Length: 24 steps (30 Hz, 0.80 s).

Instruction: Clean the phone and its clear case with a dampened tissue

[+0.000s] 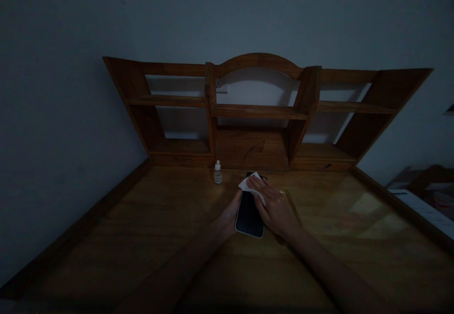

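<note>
Fingers (260, 187) of the right hand (278, 210) open and flat, pressing a white wipe (250, 185) onto a black phone (249, 217) just under them. Left hand (229, 219) at the phone's edge, maybe to stop sliding, grip unclear.

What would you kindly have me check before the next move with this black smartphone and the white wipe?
1. The black smartphone lies flat on the wooden desk, away from its edges: ok.
2. The left hand is against the phone's left edge: ok.
3. The right hand rests on the upper part of the phone, over the white wipe: ok.
4. The small dropper bottle stands upright, apart from the phone and both hands: ok.
5. The phone's surface is free of smears: cannot tell, the light is too dim.
</note>
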Each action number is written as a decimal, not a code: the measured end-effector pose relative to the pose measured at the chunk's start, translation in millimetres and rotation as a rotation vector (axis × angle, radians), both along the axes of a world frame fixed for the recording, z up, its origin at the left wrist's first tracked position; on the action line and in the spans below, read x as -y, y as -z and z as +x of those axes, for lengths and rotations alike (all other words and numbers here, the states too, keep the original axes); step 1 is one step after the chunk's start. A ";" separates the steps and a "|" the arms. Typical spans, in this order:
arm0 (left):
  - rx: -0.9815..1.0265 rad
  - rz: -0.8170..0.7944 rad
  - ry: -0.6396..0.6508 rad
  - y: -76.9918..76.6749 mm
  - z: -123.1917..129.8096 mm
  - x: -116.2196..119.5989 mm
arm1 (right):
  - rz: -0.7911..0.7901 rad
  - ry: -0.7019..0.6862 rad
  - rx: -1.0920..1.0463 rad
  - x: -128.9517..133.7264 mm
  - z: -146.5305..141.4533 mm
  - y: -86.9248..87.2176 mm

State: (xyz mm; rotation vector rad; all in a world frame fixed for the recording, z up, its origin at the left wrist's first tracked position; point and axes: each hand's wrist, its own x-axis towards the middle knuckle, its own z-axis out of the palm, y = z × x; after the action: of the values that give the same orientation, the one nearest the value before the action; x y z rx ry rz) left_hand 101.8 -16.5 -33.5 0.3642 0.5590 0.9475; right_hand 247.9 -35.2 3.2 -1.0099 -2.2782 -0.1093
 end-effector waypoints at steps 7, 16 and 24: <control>-0.019 -0.001 0.041 -16.7 1.0 7.1 | 0.040 0.089 -0.024 -13.2 9.1 7.5; 0.017 0.041 -0.002 -12.4 -6.2 1.7 | 0.032 0.087 0.010 -8.2 9.0 5.7; -0.005 -0.040 -0.066 -18.4 -11.4 -1.8 | 0.039 -0.037 -0.005 5.0 2.8 -3.0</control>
State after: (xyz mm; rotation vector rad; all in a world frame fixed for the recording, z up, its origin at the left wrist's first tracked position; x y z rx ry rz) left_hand 90.5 -14.7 -15.1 0.3136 0.5969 0.9970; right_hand 250.7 -40.1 6.2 -0.9463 -2.2810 -0.1348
